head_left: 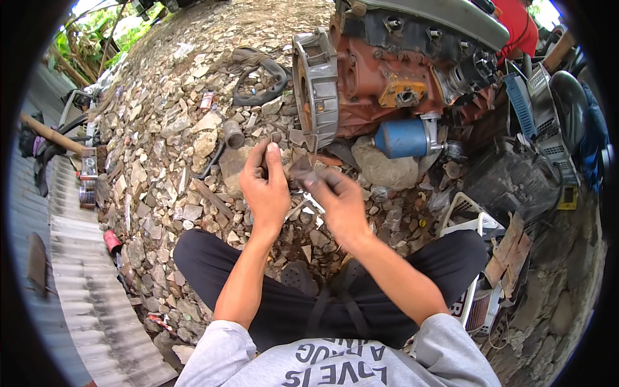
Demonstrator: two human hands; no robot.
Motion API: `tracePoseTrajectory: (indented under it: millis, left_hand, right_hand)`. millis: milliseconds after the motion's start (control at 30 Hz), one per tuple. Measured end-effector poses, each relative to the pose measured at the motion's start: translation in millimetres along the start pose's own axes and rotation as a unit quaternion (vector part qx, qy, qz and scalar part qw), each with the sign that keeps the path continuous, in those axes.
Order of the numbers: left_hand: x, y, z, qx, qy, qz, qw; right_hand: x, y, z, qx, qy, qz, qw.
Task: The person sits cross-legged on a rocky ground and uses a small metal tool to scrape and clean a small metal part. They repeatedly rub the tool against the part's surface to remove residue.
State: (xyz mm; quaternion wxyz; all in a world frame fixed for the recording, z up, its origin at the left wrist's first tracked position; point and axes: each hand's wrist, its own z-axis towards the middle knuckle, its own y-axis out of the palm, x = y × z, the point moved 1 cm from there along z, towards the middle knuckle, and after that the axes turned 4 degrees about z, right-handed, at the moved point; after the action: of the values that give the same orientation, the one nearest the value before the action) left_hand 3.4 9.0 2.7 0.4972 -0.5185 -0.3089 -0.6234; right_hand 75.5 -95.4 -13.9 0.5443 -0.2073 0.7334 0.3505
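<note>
My left hand (pixel 265 188) is closed, with thumb and fingers pinched on a small dark round-ended part (pixel 276 137), too small to name for sure. Close by on the right, my right hand (pixel 340 198) grips a dark, thin, rag-like scrap (pixel 301 169); its fingers are slightly blurred. The two hands are apart, above the stony ground between my bent knees. Beyond them stands a reddish-brown engine block (pixel 367 77) with a grey ribbed bell housing (pixel 317 87) and a blue oil filter (pixel 401 138). A short metal cylinder (pixel 233 133) lies left of my fingertips.
A black rubber hose loop (pixel 261 84) lies on the rubble. A large rock (pixel 385 166) sits under the engine. White plastic crates (pixel 471 213) and a dark bulky container (pixel 516 174) crowd the right. Corrugated sheets (pixel 84 258) line the left.
</note>
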Motion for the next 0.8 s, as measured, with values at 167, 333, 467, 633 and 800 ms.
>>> tracePoseTrajectory:
  millis: [167,333,467,633,800]
  left_hand:
    - [11,12,-18,0.031,0.169,0.072,0.982]
    - [4,0,1,0.021,0.0,-0.064,0.998]
    - [11,-21,6,0.044,-0.004,-0.025,0.999]
    - [7,-24,2,0.032,-0.027,-0.063,0.997]
    - [8,-22,-1,0.021,-0.014,-0.065,0.998]
  right_hand:
    - [-30,-24,11,0.028,-0.037,-0.011,0.999]
    - [-16,-9,-3,-0.056,-0.05,0.004,0.997]
    - [-22,-26,12,-0.045,-0.012,0.137,0.989]
    - [-15,-47,21,-0.13,0.033,0.223,0.966]
    - [-5,-37,19,-0.172,0.06,0.243,0.953]
